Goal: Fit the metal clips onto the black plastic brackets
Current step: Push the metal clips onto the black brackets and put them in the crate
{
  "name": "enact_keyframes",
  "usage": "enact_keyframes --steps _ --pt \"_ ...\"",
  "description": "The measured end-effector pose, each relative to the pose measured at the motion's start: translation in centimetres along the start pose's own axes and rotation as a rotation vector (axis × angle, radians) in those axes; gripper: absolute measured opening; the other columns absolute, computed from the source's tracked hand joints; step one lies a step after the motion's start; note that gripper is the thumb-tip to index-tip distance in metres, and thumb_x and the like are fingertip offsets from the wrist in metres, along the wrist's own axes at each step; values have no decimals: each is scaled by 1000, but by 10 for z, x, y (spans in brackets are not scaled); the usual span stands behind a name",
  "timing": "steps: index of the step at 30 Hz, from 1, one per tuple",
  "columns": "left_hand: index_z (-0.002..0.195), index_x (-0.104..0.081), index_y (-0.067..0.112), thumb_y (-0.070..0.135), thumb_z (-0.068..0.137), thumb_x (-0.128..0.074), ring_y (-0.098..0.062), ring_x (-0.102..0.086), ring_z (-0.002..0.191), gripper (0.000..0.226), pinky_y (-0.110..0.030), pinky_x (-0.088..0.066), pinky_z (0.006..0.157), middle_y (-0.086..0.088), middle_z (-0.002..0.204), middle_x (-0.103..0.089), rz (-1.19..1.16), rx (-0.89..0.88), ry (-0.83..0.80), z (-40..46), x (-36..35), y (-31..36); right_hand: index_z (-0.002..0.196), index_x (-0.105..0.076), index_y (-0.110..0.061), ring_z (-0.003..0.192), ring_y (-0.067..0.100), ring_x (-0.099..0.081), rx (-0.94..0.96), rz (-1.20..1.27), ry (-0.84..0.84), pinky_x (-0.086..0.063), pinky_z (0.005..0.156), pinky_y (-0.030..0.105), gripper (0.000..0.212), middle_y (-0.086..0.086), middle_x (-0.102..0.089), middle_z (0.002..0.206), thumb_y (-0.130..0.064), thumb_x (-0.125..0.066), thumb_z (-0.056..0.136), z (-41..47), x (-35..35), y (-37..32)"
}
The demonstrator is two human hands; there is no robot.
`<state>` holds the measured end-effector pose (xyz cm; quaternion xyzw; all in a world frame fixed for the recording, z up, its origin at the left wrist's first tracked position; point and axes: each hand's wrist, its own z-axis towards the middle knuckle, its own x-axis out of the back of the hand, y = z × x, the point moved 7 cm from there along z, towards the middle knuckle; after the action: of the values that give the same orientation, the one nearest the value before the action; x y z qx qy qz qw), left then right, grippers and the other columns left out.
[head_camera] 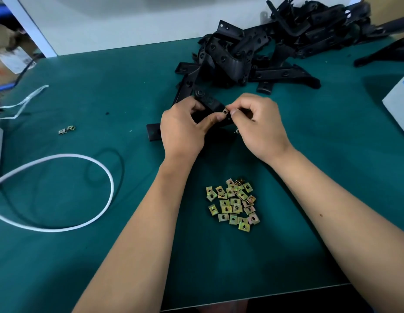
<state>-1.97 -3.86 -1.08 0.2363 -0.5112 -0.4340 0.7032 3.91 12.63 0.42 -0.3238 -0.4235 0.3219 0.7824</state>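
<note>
My left hand point(182, 129) grips a black plastic bracket point(209, 102) above the green mat, thumb along its near side. My right hand point(258, 125) pinches a small metal clip point(225, 112) at the bracket's end, where thumb and fingertips meet. Part of the bracket is hidden behind both hands. A heap of several brass-coloured metal clips point(233, 205) lies on the mat between my forearms. A large pile of black brackets point(264, 48) sits at the back right.
Two loose clips point(66, 130) lie at the left. A white cable point(83, 190) loops across the left of the green mat point(106, 86). Another black bracket point(153, 132) lies by my left hand. A white-blue box point(399, 100) stands at the right edge.
</note>
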Motion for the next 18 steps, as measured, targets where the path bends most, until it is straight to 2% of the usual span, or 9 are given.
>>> enact_keyframes --steps 3,5,9,11,13,15,17,18 --pt "80 -68 20 56 74 -86 -17 -68 74 41 -44 -54 70 5 75 -71 23 0 17 -2 1 1 89 -77 -6 81 6 -62 25 -33 -1 -44 74 20 19 -12 -65 82 0 -60 92 0 0 -2" --pt "79 -67 22 58 74 -85 -16 -67 73 41 -43 -53 70 6 74 -70 40 -2 28 -2 1 2 94 -79 -7 88 8 -66 12 -36 -29 -47 79 19 19 -9 -69 89 -2 -60 94 1 1 0" --pt "84 -70 21 58 81 -79 -9 -68 79 39 -36 -56 75 11 80 -72 9 -1 4 1 0 0 108 -80 -16 93 -7 -65 -79 -16 -146 -47 85 16 23 -18 -74 95 -16 -59 101 6 8 11" --pt "81 -67 20 61 86 -73 -8 -63 72 41 -32 -53 69 12 74 -67 -12 14 1 3 1 -4 103 -81 -17 92 -2 -66 -98 -124 -101 -49 85 19 23 -16 -74 91 -20 -58 102 10 19 19" --pt "74 -61 21 62 89 -66 -5 -53 62 44 -28 -42 59 12 64 -58 -4 9 -6 3 1 -6 94 -80 -19 91 7 -68 -150 -212 -120 -50 88 24 23 -10 -76 88 -24 -59 102 12 26 30" --pt "66 -51 23 60 94 -59 -7 -45 56 47 -25 -32 54 12 56 -48 8 0 -15 3 1 -4 88 -79 -21 88 10 -66 -172 -266 -205 -49 82 20 21 -7 -75 87 -30 -64 99 12 24 36" --pt "65 -50 20 57 97 -56 -10 -43 55 49 -29 -31 55 9 56 -46 8 -6 -30 2 1 -4 87 -77 -23 82 8 -61 -135 -326 -310 -42 71 13 14 -8 -69 88 -36 -75 92 11 20 35" --pt "68 -54 17 57 97 -56 -11 -45 57 49 -32 -34 56 8 58 -49 2 -10 -38 2 1 -4 87 -76 -24 80 6 -58 -108 -350 -367 -40 70 13 13 -9 -65 89 -36 -80 87 10 16 33"
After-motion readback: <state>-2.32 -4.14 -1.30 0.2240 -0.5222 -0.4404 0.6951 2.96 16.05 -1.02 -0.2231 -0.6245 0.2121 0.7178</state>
